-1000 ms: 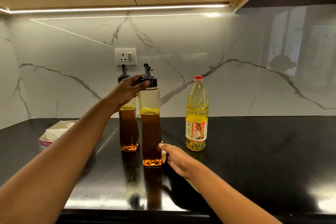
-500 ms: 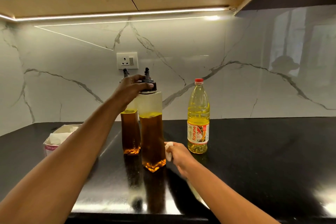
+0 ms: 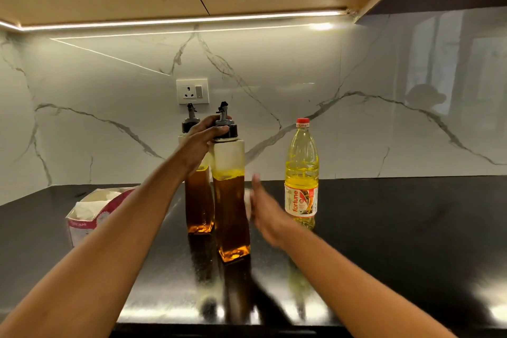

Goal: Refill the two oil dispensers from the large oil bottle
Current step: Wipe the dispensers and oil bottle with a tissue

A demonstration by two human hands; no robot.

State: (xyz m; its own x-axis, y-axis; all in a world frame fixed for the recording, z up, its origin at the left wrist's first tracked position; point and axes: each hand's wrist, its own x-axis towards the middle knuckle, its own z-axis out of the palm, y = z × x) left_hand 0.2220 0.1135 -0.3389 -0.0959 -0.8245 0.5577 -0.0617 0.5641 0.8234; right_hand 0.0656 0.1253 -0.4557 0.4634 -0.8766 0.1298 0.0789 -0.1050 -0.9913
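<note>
Presently the black cap of the nearer oil dispenser (image 3: 231,208) is gripped by the left hand (image 3: 201,143). The blurred right hand (image 3: 264,208) is held just beside its right side, fingers straight. The second dispenser (image 3: 199,200) is set just behind. The large oil bottle (image 3: 301,173) is stood to their right, nearer the surface's (image 3: 397,228) back edge.

Amber-filled front dispenser (image 3: 230,214) and rear dispenser (image 3: 199,200) stand beside capped bottle (image 3: 301,173).

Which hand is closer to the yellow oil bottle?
Right. The right hand is just left of the bottle, not touching it. The left hand is farther left and higher, gripping the top of the front dispenser.
</note>
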